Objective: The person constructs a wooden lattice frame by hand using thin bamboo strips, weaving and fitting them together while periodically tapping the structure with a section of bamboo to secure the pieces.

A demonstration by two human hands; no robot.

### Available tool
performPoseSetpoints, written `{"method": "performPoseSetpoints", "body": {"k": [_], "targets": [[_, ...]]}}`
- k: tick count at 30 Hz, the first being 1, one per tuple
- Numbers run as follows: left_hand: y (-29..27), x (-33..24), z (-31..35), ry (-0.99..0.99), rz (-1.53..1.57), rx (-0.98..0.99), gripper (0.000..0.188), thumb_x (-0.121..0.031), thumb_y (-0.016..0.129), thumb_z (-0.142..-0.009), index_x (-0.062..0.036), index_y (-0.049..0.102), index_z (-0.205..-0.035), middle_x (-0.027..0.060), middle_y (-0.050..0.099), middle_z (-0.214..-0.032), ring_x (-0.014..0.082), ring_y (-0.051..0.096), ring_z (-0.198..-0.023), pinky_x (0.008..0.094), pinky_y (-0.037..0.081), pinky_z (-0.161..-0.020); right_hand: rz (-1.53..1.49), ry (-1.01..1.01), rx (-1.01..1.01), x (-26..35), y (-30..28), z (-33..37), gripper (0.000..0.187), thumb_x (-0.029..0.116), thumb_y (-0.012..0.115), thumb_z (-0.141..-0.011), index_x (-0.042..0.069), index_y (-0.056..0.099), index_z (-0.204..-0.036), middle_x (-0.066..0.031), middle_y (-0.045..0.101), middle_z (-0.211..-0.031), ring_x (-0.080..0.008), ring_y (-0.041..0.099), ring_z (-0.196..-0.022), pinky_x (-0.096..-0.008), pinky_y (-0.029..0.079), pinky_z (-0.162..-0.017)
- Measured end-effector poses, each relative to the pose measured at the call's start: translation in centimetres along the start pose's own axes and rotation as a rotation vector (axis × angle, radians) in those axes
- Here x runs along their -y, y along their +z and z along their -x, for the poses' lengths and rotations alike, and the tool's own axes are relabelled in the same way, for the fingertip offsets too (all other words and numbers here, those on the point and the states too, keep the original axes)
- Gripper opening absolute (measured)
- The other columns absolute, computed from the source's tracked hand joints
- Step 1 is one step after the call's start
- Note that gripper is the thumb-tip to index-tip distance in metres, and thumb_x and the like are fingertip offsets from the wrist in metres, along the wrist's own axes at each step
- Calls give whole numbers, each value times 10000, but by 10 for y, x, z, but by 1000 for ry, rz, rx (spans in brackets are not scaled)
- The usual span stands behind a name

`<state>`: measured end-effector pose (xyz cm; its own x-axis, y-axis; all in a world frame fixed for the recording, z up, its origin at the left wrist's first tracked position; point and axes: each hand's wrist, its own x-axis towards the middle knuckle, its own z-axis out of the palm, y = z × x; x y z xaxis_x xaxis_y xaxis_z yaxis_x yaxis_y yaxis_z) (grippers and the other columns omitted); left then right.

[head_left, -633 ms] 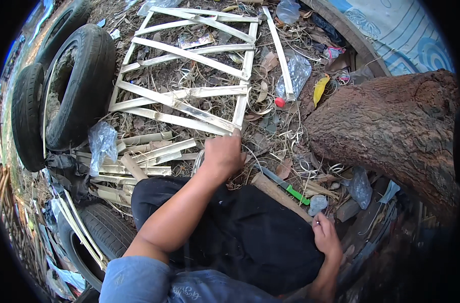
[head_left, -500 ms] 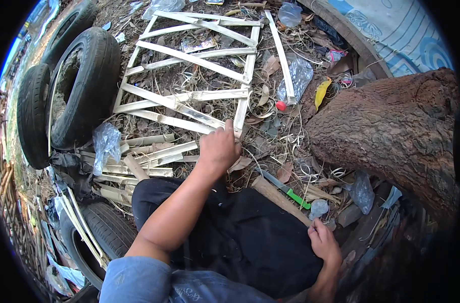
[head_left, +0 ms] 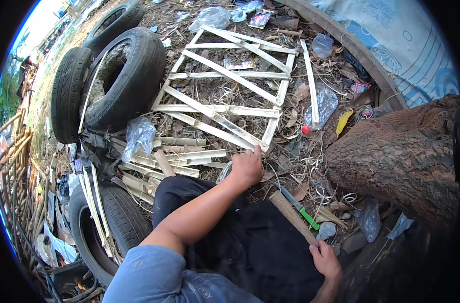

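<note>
A flat lattice frame of pale split-bamboo strips (head_left: 225,74) lies on the ground ahead of me, its slats crossing in zigzags between two side rails. My left hand (head_left: 247,166) is closed at the frame's near right corner, with the fingertips on the strips; the thumb is hidden. Down at the right, my right hand (head_left: 325,258) is wrapped around the near end of a thick wooden stick (head_left: 292,216), which slants away beside my leg. Right next to the stick rests a knife with a green handle (head_left: 308,218), its blade pointing away from me.
Old tyres (head_left: 131,76) stand at the left, with another tyre (head_left: 121,217) nearer me. Split bamboo pieces (head_left: 189,157) lie piled by my left knee. A loose strip (head_left: 309,83) lies right of the frame. A thick tree trunk (head_left: 391,149) blocks the right side.
The view has shifted, so the whole scene sits farther right and lower. My left hand stays at the same frame corner. My right hand remains at the stick's end.
</note>
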<state>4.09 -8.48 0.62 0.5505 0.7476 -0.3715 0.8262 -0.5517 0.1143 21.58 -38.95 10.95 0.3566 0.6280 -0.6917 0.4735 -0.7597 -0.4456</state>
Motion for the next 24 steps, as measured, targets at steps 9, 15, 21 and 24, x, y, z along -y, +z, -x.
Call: {"method": "performPoseSetpoints", "body": {"k": [9,15,21,24], "targets": [[-7,0,-5,28,42,276,600,-510,640,-826,-24,525,-1158,117,698,-1038,270,688,-953,394,540,-777,57,89,-83,-20,10,-12,331,282,605,-884,-47,571,-892,-265,624,-804,-447,617,-809,-459,469,-696],[-15,-4,1,95,75,272,587,-488,654,-823,-49,523,-1189,115,696,-1048,272,683,-976,401,534,-808,89,76,-97,-43,15,-21,368,301,629,-870,-60,570,-833,-268,615,-779,-424,621,-774,-443,470,-697],[-16,-3,3,145,109,304,591,-471,673,-827,-49,515,-1209,117,694,-1069,273,676,-1002,402,533,-822,75,110,-153,-52,20,-22,388,323,655,-852,-56,577,-825,-240,622,-769,-385,625,-754,-432,473,-698],[-17,-3,5,145,93,311,588,-488,663,-835,-52,519,-1203,113,694,-1079,271,673,-1012,401,533,-827,88,118,-143,-63,20,-23,394,329,659,-849,-56,577,-827,-238,625,-782,-380,628,-765,-429,474,-700]]}}
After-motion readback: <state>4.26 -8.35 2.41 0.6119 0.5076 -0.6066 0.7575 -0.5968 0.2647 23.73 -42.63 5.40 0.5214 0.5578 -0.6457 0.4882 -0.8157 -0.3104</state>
